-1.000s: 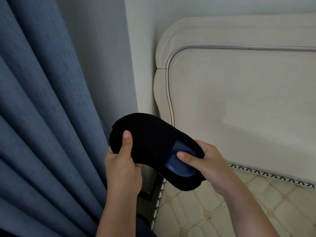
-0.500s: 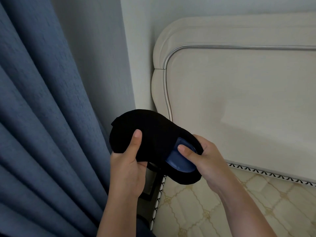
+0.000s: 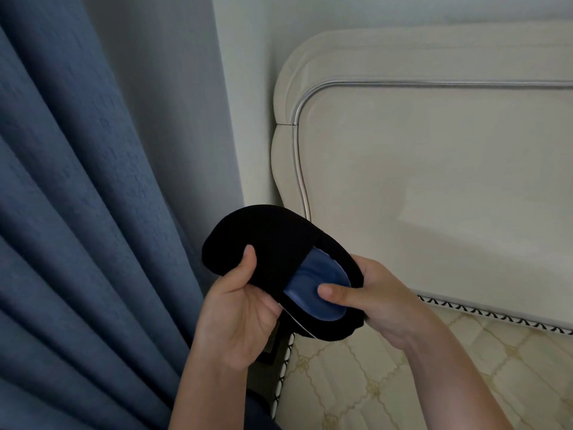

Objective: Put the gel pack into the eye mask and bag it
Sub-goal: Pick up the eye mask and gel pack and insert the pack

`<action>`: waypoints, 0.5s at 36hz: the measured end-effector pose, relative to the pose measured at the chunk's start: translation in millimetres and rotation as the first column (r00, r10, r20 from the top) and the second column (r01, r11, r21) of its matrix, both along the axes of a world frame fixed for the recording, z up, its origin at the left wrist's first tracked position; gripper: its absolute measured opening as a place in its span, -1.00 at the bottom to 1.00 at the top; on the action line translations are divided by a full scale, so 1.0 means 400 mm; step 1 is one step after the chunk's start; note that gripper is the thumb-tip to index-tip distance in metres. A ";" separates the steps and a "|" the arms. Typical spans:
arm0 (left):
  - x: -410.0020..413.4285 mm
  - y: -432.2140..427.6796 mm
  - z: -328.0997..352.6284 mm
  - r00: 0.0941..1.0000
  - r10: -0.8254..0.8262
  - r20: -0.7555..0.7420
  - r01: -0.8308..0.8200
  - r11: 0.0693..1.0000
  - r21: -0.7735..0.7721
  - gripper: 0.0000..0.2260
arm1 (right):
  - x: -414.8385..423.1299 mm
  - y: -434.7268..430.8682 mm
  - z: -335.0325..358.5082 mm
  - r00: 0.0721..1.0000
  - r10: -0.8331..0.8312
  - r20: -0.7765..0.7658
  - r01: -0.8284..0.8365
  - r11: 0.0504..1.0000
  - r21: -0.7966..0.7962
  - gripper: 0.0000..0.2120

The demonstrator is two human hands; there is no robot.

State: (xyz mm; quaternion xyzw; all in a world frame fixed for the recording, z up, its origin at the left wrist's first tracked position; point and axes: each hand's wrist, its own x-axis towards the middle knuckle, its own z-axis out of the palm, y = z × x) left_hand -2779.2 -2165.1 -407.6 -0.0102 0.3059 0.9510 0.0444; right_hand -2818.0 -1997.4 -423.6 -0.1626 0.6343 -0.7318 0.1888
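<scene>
Head view: the left hand (image 3: 238, 315) pinches the black eye mask (image 3: 273, 243), thumb on top. The right hand (image 3: 378, 299) grips the mask's other end, thumb pressing the blue gel pack (image 3: 313, 280), which lies partly under the pocket's slanted edge. The mask is held in the air between the curtain (image 3: 77, 212) and the headboard (image 3: 434, 181), above the mattress (image 3: 372, 383) edge.

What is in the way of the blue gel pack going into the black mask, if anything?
Nothing visible. The gel pack is partway inside the eye mask, with the right hand pinching it and the left hand gripping the mask. Deeper inside is hidden.
</scene>
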 end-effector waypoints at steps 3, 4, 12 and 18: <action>0.003 -0.003 0.003 0.999 -0.032 -0.012 0.032 0.999 0.010 -0.69 | -0.004 0.003 0.007 1.000 -0.018 -0.016 0.018 1.000 -0.006 -0.63; 0.004 -0.002 0.004 0.999 -0.042 -0.021 0.042 0.999 0.000 -0.68 | -0.005 0.004 0.008 0.999 -0.028 -0.022 0.028 1.000 0.004 -0.61; -0.001 0.043 -0.010 1.000 0.025 0.016 -0.020 0.959 -0.281 -0.60 | -0.002 -0.006 0.002 0.996 -0.082 -0.024 0.083 0.996 0.033 -0.49; -0.006 0.047 -0.018 0.991 0.127 0.048 -0.110 0.958 -0.264 -0.56 | -0.002 -0.002 -0.003 0.988 -0.152 0.005 0.152 0.987 0.046 -0.56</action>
